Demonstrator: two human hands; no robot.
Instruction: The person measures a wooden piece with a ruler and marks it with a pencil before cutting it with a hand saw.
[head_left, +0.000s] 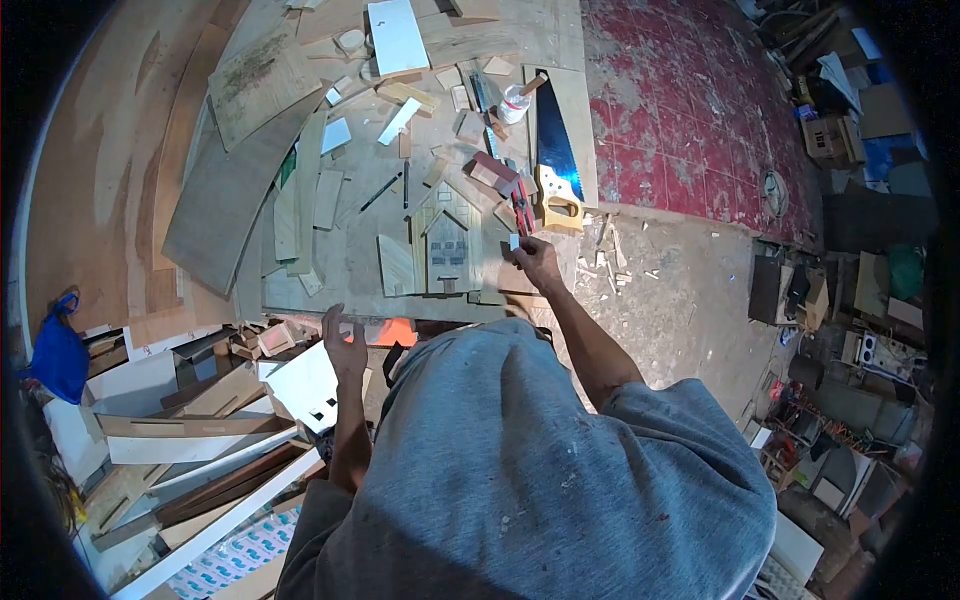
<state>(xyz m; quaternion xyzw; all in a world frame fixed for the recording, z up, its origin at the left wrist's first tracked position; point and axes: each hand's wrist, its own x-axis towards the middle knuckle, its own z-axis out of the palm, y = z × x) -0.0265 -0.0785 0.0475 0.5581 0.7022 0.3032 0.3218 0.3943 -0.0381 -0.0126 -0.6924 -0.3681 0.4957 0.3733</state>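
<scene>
My right hand is closed at the table's right front, its fingertips pinched on a small white piece. Just beyond those fingers lie a red tool and a handsaw with a pale wooden handle. My left hand hovers by the front edge of the table, empty, thumb and fingers apart. Between the two hands, a small house-shaped wooden piece with drawn windows lies on the tabletop. To its left is a pale wood offcut.
Wood offcuts, a pencil and a clear jar are scattered over the table. Large plywood sheets lean at the left. Stacked boards fill the lower left. Wood scraps litter the floor at the right.
</scene>
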